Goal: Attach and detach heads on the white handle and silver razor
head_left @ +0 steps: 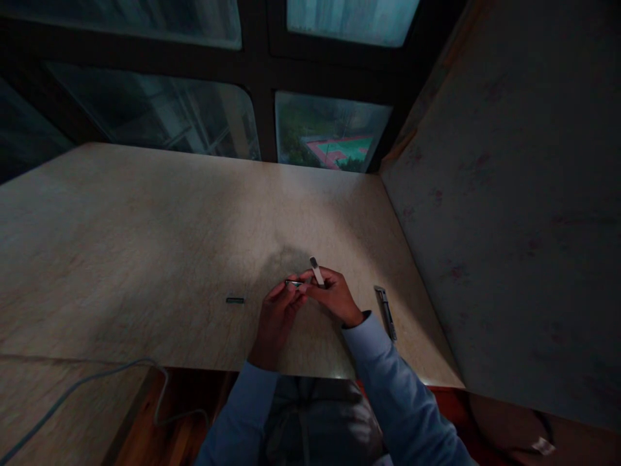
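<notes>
Close together above the pale tabletop, both hands meet at a small thin piece (294, 283) with a shiny edge and some green. My left hand (277, 317) pinches its left end with closed fingers. The fingertips of my right hand (337, 296) touch its right end. Between the right hand's fingers stands a pale flat stick with a dark tip (317, 273), like a small brush, pointing up and away. To the left lies a small dark green strip (235, 300). A slim dark and silver tool (386, 314) lies right of my right hand; its kind is unclear.
The marble-patterned tabletop (160, 239) reaches back to dark-framed windows (332, 133). A wall (509, 213) bounds the right side. At lower left a grey cable (92, 382) runs over a lower surface and drops past the table's front edge.
</notes>
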Demonstrator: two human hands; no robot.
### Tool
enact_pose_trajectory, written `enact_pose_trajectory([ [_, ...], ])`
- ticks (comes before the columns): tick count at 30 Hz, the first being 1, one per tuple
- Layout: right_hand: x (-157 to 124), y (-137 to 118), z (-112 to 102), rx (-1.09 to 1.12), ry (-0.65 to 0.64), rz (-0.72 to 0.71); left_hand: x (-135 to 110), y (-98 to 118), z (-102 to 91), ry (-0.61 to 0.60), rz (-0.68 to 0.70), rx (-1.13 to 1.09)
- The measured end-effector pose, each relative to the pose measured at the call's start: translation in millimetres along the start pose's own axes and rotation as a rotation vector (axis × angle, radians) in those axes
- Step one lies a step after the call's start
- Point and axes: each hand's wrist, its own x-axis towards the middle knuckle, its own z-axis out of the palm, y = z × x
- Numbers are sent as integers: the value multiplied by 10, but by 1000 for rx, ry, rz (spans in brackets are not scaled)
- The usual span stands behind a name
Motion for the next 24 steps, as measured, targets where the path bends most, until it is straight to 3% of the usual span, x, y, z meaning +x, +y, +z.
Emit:
enact_pose_trajectory([
  [6, -25, 3, 5, -49, -47, -28, -1, -26, -48, -45, 8, -11],
  [12, -13, 16, -25, -86, 11, -59, -9, -16, -44, -67, -8, 5],
  [17, -15, 15, -42, -79, 10, -61, 28, -12, -16, -55, -113, -49],
  [24, -39, -22, -49, -99, -20, -40, 23, -8, -34, -130, -237, -57],
])
